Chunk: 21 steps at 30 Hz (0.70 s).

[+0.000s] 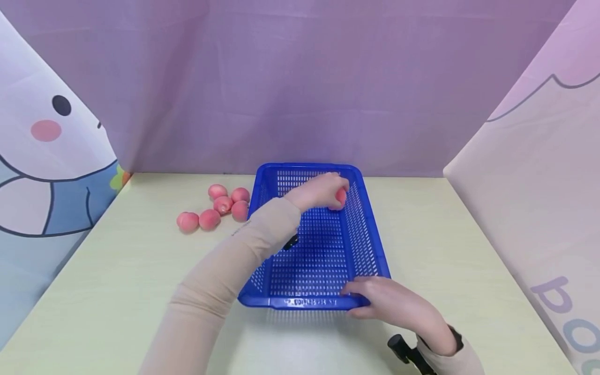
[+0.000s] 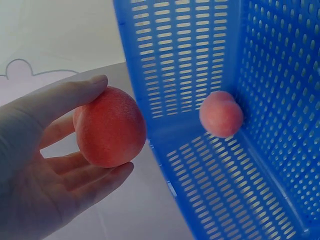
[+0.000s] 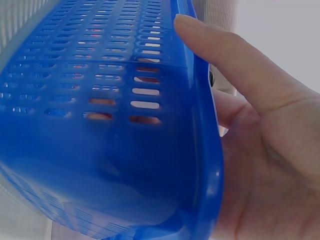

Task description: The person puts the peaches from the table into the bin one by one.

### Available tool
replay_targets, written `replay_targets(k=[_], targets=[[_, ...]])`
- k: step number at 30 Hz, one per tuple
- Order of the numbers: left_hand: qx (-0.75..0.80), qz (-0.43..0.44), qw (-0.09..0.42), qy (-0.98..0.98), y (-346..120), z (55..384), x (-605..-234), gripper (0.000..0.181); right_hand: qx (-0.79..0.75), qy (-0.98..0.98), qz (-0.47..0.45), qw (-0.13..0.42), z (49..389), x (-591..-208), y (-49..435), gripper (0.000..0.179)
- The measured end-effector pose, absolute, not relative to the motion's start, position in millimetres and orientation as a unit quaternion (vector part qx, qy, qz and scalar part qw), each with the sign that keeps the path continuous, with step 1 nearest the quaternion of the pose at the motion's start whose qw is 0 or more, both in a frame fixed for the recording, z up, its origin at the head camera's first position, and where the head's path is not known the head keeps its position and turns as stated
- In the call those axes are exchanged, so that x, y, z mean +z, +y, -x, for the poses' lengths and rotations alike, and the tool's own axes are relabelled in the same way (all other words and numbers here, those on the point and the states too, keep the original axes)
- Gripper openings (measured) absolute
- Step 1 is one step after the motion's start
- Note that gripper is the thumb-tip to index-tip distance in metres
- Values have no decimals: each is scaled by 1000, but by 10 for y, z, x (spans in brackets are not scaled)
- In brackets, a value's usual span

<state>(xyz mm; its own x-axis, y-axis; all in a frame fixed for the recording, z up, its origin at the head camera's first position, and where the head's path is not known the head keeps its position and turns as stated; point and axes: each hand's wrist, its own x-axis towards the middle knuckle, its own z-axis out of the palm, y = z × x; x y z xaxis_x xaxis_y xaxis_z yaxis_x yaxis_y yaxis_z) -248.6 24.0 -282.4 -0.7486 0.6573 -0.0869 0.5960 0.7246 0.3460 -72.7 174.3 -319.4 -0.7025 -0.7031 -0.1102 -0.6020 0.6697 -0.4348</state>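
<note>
My left hand (image 1: 323, 190) is over the far part of a blue plastic basket (image 1: 307, 303), its thumb and fingers curled round a peach (image 2: 111, 129). A second peach (image 2: 221, 115) lies inside the basket against its walls, as the left wrist view shows. At the basket's near right corner, my right hand (image 1: 382, 299) grips the rim. In the right wrist view its thumb (image 3: 220, 47) presses one side of the rim (image 3: 202, 145), and the fingers are partly hidden behind the slotted wall.
Left of the basket, several pinkish-red peaches (image 1: 209, 219) lie in a loose group on the pale table (image 1: 117, 291). A purple cloth backdrop (image 1: 300, 88) rises behind the table's far edge, with printed panels (image 1: 539, 208) at both sides.
</note>
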Motion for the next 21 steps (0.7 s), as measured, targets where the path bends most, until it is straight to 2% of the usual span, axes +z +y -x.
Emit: replay_targets(k=[21], targets=[[119,-358,84,922,492,2557,-3287,38,-186,904,362,135,694,-3168,1744,26]])
